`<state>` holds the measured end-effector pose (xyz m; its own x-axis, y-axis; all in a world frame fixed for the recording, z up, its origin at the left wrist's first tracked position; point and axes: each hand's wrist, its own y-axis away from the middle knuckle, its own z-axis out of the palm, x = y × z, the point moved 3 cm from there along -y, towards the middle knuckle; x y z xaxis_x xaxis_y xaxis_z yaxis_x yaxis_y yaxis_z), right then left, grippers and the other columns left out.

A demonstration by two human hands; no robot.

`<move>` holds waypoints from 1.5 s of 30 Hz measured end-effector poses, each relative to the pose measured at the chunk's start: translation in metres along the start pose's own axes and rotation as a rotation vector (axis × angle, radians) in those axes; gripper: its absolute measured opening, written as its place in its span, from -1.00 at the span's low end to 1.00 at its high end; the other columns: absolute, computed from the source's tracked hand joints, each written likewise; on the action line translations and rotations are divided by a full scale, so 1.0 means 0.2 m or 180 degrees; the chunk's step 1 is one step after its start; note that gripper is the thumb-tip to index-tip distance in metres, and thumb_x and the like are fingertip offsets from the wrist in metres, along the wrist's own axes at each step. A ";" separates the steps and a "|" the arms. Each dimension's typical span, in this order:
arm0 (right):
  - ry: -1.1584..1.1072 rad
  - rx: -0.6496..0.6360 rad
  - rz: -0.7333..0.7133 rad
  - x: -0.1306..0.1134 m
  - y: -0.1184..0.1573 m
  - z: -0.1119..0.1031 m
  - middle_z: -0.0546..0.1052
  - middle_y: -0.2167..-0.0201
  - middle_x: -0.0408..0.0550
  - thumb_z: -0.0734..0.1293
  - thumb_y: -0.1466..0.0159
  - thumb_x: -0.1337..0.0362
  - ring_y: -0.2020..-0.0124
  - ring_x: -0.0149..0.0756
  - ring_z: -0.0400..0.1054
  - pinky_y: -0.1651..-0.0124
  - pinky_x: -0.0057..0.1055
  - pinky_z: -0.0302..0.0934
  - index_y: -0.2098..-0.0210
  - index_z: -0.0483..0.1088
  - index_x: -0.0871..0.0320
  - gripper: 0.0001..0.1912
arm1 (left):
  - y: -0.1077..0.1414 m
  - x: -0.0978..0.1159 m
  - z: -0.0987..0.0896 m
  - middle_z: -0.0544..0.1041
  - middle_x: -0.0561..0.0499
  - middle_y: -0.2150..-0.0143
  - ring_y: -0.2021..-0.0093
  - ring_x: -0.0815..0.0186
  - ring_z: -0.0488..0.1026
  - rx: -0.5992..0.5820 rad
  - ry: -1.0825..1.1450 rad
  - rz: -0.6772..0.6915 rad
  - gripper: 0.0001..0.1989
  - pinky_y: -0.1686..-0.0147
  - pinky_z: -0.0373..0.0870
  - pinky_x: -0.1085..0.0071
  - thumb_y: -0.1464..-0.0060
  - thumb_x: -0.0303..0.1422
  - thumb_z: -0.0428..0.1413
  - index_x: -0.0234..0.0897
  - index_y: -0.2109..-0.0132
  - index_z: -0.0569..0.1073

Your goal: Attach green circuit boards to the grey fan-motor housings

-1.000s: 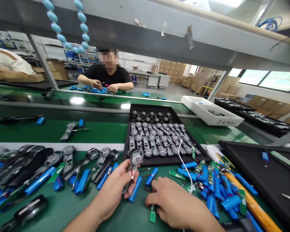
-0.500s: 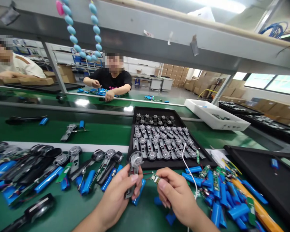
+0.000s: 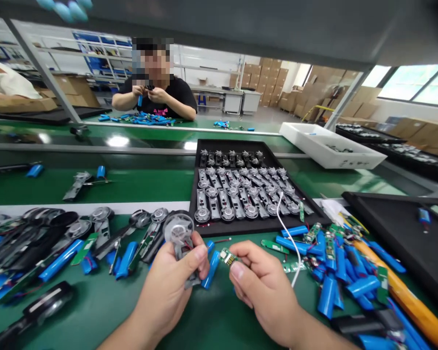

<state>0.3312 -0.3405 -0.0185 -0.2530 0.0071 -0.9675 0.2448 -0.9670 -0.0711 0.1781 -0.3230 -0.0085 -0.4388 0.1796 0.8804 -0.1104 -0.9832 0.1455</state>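
Mostly grey housing (image 3: 179, 229), round-headed, in left hand (image 3: 170, 282), grip closed, green circuit board (image 3: 227, 256) pinched by right hand (image 3: 265, 278)

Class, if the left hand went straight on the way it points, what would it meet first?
Probably the near edge of the black tray of grey housings, ahead of the left hand. Its height is unclear, so it might pass over instead.

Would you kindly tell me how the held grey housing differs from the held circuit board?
The grey housing in the left hand has a round head, while the green circuit board in the right hand looks flat. The grey housing also appears larger than the green circuit board. Both are held in the fingers.
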 end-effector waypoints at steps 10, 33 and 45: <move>-0.0312 -0.0033 0.0130 0.00 0.01 0.07 0.41 0.49 -0.24 0.33 -0.36 0.14 0.60 -0.48 0.10 0.47 -0.48 0.13 0.14 0.37 0.11 -0.82 | 0.05 -0.09 0.07 0.45 0.12 0.59 0.55 0.40 0.32 -0.0059 0.0384 -0.0775 -0.67 0.51 0.28 0.48 0.15 -0.25 0.45 -0.29 0.46 0.47; 0.0487 0.0104 0.0249 -0.01 -0.01 0.03 0.51 0.59 -0.17 0.30 -0.23 0.32 0.57 -0.33 0.42 0.45 -0.42 0.34 0.32 0.38 0.11 -0.98 | 0.06 -0.13 0.05 0.48 0.08 0.62 0.58 0.40 0.32 -0.0052 0.0253 -0.1251 -0.63 0.54 0.26 0.49 0.27 -0.19 0.49 -0.29 0.49 0.50; 0.0843 -0.0106 -0.0181 -0.04 0.01 -0.02 0.25 0.62 -0.29 0.23 -0.44 0.17 0.69 -0.51 0.06 0.65 -0.54 0.00 0.26 0.50 0.12 -0.74 | 0.02 0.01 0.00 0.38 0.10 0.60 0.55 0.38 0.25 -0.0095 0.0046 -0.0309 -0.74 0.52 0.19 0.44 0.01 -0.25 0.33 -0.26 0.48 0.46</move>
<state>0.3384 -0.3421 -0.0122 -0.0145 0.1319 -0.9912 0.2690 -0.9542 -0.1309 0.1769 -0.3272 -0.0068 -0.4375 0.2747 0.8562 -0.1795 -0.9597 0.2162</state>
